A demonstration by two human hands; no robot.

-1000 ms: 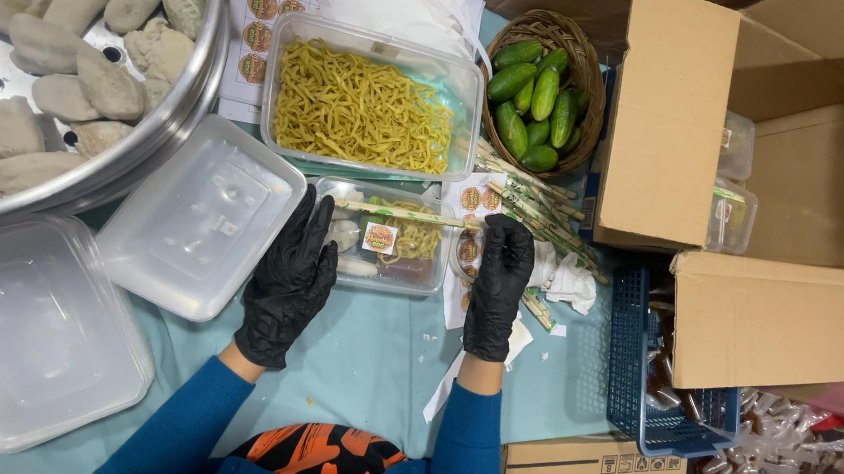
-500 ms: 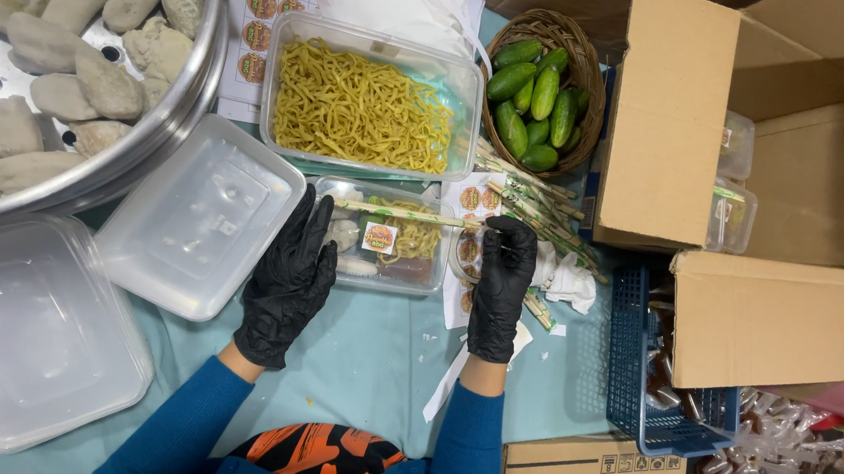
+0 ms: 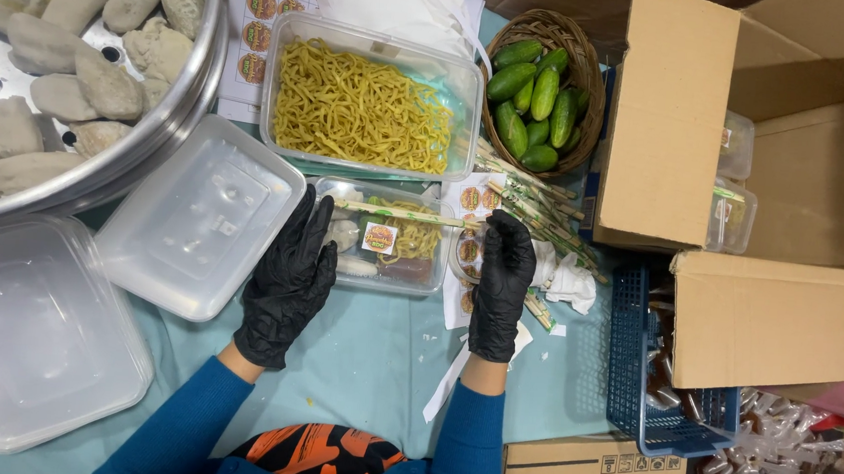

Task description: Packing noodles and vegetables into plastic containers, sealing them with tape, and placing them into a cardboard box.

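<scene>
Both my hands wear black gloves. My left hand (image 3: 290, 279) rests flat against the left side of a small closed clear food box (image 3: 387, 239) holding noodles and pale pieces, with a round sticker on its lid. My right hand (image 3: 502, 281) is at the box's right end, its fingers pinching the end of a pair of wrapped chopsticks (image 3: 399, 212) that lies across the lid. A roll of tape sits partly hidden under the right hand's fingers.
A large clear tub of yellow noodles (image 3: 367, 104) lies behind the box. A wicker basket of small cucumbers (image 3: 539, 91), a pile of chopsticks (image 3: 535, 201), a metal steamer tray with pale dumplings (image 3: 74, 69), empty clear lids (image 3: 193, 219), cardboard boxes (image 3: 667, 116) and a blue crate (image 3: 656, 386) surround it.
My right hand has shifted slightly up to the box's right end, and the chopsticks now lie straight across the lid. My left hand has barely moved.
</scene>
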